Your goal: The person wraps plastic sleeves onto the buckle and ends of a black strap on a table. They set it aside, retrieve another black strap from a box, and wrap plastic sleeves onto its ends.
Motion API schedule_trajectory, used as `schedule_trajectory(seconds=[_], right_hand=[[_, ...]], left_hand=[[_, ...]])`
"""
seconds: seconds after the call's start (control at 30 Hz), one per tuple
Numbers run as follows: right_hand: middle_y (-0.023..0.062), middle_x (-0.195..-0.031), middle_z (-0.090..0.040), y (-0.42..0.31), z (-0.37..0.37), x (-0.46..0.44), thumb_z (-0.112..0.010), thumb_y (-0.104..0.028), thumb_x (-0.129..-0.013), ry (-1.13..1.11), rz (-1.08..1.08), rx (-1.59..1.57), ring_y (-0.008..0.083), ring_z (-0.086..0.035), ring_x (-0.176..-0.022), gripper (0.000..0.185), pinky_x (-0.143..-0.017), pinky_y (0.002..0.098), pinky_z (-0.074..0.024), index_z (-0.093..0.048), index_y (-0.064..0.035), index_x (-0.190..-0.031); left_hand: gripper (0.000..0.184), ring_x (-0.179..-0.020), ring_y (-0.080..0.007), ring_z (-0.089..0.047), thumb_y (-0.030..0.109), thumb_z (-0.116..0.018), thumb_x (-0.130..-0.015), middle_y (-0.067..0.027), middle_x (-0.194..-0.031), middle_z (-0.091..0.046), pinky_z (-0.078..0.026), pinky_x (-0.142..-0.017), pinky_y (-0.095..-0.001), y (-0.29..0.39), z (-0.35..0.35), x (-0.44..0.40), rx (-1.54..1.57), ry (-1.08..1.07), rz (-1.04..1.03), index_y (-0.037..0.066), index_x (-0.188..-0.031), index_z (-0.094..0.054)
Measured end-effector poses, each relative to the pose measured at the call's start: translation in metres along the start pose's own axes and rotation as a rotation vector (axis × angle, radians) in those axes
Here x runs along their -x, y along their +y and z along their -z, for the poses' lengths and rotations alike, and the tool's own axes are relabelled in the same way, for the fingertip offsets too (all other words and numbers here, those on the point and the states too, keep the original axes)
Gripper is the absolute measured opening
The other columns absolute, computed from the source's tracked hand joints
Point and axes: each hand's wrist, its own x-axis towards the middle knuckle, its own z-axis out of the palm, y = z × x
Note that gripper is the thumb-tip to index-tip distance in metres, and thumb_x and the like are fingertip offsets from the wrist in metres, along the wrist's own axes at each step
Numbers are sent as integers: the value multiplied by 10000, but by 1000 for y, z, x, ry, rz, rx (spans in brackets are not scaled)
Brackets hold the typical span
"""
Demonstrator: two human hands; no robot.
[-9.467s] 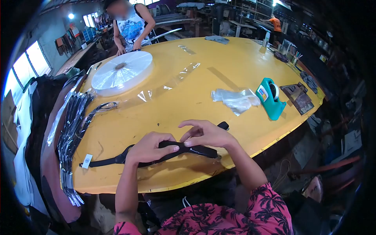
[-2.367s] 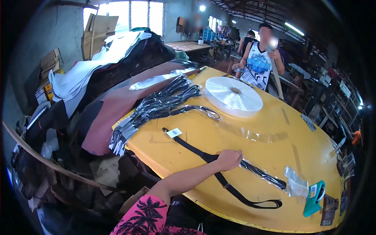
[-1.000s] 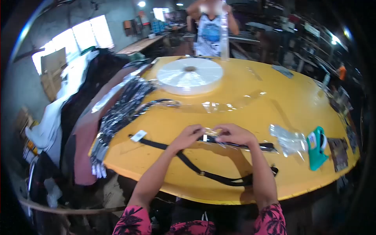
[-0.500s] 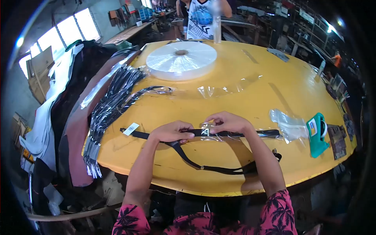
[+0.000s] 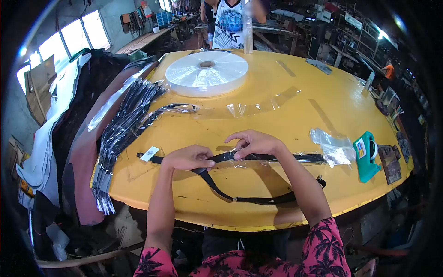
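Observation:
A long black strap [image 5: 217,187] lies across the near part of the table, with a white tag [image 5: 149,153] by its left end and a loop hanging toward the table's front edge. My left hand [image 5: 189,158] is closed on the strap, thumb along it. Just to the right, my right hand [image 5: 256,143] pinches the mouth of a clear plastic sleeve [image 5: 288,159] around the strap, index finger raised. Part of the strap shows inside the sleeve, running right under my forearm. The exact fingertip contact is partly hidden.
A big roll of clear plastic [image 5: 206,74] sits at the back of the yellow table [image 5: 258,217]. Several wrapped black straps [image 5: 122,124] are piled left. Clear plastic bags [image 5: 332,145] and a green tape dispenser [image 5: 367,157] lie right. A person [image 5: 229,25] stands beyond.
My right hand has shifted slightly left along the strap, closer to my left hand, and its index finger has lifted. The camera view has turned a little to the right.

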Motion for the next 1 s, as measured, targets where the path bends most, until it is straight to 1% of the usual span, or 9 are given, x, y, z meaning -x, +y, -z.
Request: schedule_trajectory(seconds=[0.07, 0.3, 0.47, 0.57, 0.67, 0.73, 0.83, 0.9, 1.0], right_hand=[[60, -909, -731, -1, 3, 1, -824, -121, -839, 32, -14, -13, 97, -636, -809, 652, -778, 270, -488, -531, -5, -1410], [65, -859, -722, 2, -5, -22, -854, -144, -802, -57, 0, -7, 110, -638, -772, 686, -732, 262, -487, -540, 25, -1387], [56, -854, -722, -4, -2, -21, -848, -121, -813, -45, -19, 126, 104, -631, -769, 668, -727, 263, -481, -539, 18, -1389], [65, -879, -734, -7, -1, -21, -845, -120, -815, -35, -21, 14, 106, -642, -788, 676, -744, 267, -487, -535, 12, -1401], [18, -824, -707, 1, -5, -29, -880, -185, -790, 27, 12, 33, 60, -530, -640, 679, -554, 240, -398, -580, -5, -1372], [11, -815, -702, -5, -8, -32, -876, -197, -795, -8, -21, 54, 61, -525, -632, 675, -550, 240, -391, -581, -6, -1372], [3, -815, -701, 1, -16, -44, -870, -223, -804, -60, -10, 69, 60, -520, -624, 676, -544, 238, -380, -581, -18, -1379], [2, -825, -705, -1, -17, -44, -868, -237, -808, -77, 34, 59, 59, -520, -625, 679, -541, 235, -377, -581, -28, -1386], [4, -828, -716, -13, -12, -35, -851, -216, -813, -74, -57, 81, 56, -549, -648, 739, -586, 207, -394, -527, -32, -1452]], left_hand=[[219, -733, -73, -537, 201, -641, -1016, 18, -825, -635, -439, -675, -254, 10, 9, 15, -181, 23, 105, 14, -1116, -694], [252, -783, -60, -537, 238, -663, -999, 34, -836, -641, -422, -701, -243, -14, 9, 4, -141, 53, 81, 7, -1089, -708], [226, -709, -54, -524, 229, -710, -968, 45, -779, -636, -410, -631, -245, 0, 9, 11, -51, 250, 139, 14, -1035, -728], [214, -668, -52, -504, 227, -729, -956, 54, -735, -609, -392, -597, -245, -11, 4, 1, -128, 239, -37, 20, -1011, -727], [201, -682, -50, -505, 216, -718, -966, 49, -744, -610, -391, -603, -249, -12, 2, -3, -100, 215, -51, 20, -1007, -724], [197, -688, -51, -506, 212, -712, -971, 46, -751, -612, -393, -610, -249, -18, 1, -6, -52, 189, -64, 21, -1014, -724], [196, -732, -57, -536, 208, -704, -978, 28, -792, -638, -422, -649, -252, -19, 2, -6, -102, 156, -61, 22, -1037, -723], [229, -813, -67, -569, 232, -711, -979, 6, -862, -660, -456, -721, -256, -19, 9, 3, -136, 166, -28, 24, -1074, -713], [335, -933, -73, -581, 292, -735, -968, -14, -1025, -681, -465, -825, -255, -25, 24, 20, -140, 77, 77, 46, -1189, -679]])
